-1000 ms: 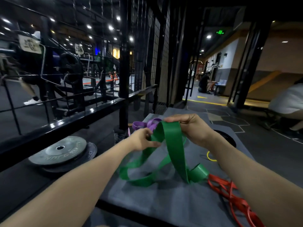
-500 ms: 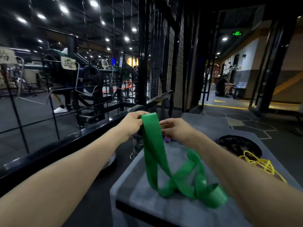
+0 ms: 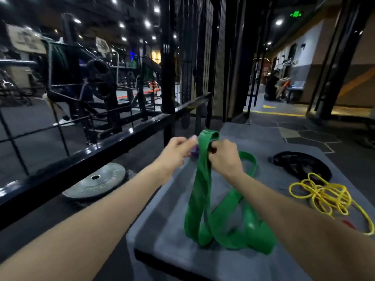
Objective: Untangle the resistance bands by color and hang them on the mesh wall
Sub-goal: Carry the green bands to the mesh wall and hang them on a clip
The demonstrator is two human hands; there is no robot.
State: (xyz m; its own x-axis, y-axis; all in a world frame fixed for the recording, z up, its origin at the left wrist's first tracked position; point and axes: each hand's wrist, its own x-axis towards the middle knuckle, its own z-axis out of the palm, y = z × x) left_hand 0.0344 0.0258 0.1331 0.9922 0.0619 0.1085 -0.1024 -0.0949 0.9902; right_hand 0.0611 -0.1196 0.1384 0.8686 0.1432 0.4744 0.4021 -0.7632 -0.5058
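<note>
Left hand and right hand pinch top fold of flat, glossy green band; twisted loops pool on grey padded box.

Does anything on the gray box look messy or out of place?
Yes. The green band is twisted over itself, the yellow band lies in a tangled heap, and a weight plate lies flat on the floor beside the box.
</note>
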